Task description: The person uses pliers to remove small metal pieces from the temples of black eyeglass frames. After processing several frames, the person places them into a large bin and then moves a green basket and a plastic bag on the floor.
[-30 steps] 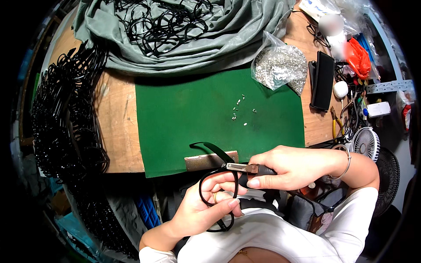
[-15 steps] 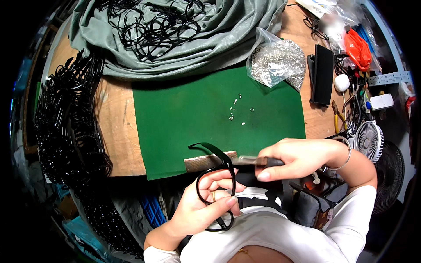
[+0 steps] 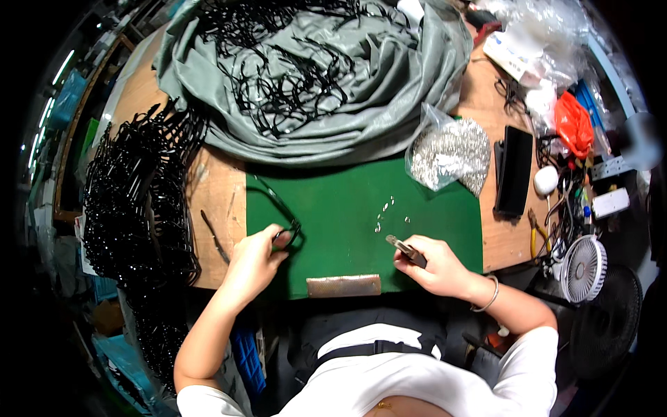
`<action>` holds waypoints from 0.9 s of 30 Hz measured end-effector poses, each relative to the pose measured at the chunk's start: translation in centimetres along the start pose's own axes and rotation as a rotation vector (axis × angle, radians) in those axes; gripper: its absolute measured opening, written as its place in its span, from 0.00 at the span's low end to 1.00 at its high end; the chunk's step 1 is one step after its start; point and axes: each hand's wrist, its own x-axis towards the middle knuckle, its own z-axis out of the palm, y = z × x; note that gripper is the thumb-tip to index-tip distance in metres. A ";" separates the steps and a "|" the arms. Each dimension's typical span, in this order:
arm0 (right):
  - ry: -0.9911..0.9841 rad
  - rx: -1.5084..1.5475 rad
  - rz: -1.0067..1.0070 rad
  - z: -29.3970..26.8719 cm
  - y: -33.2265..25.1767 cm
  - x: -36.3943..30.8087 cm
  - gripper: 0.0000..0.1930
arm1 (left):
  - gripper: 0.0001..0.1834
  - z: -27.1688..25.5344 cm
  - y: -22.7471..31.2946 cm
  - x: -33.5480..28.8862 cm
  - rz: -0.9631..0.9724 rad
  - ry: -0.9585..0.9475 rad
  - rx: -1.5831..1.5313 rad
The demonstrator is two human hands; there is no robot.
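My left hand (image 3: 253,270) is closed on a black eyeglass frame (image 3: 294,228) at the left edge of the green mat (image 3: 333,243). One temple of the frame points up and away over the mat. A thin black strip (image 3: 214,235) shows left of that hand; I cannot tell whether it belongs to the same frame. In my right hand (image 3: 438,267) is a short tool with a flat metal end (image 3: 397,241) and a dark handle, tip pointing far left. Just beyond its tip lie several tiny silver pieces (image 3: 379,226).
A brown strip (image 3: 344,285) lies along the mat's near edge. Black eyeglass frames (image 3: 139,201) are heaped at left, with more on the grey sheet (image 3: 306,149) at the back. A clear bag of silver pieces (image 3: 448,153), black case (image 3: 513,170), pliers (image 3: 533,233) and fan (image 3: 583,267) stand right.
My left hand has carried the eyeglass frame from near my lap to the mat's left side. The right hand has moved away from it with the tool. The view has shifted too.
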 end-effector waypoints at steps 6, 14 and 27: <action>0.164 0.230 0.209 -0.2 1.4 -1.2 0.07 | 0.17 -2.3 -0.3 2.4 0.139 0.110 0.150; -0.046 -0.181 0.055 0.6 -1.2 -1.1 0.05 | 0.11 -0.7 -0.8 17.3 0.270 0.707 0.631; -0.080 -0.893 -0.094 1.8 -1.2 1.1 0.23 | 0.12 -2.3 8.8 -2.1 0.065 -0.036 -1.235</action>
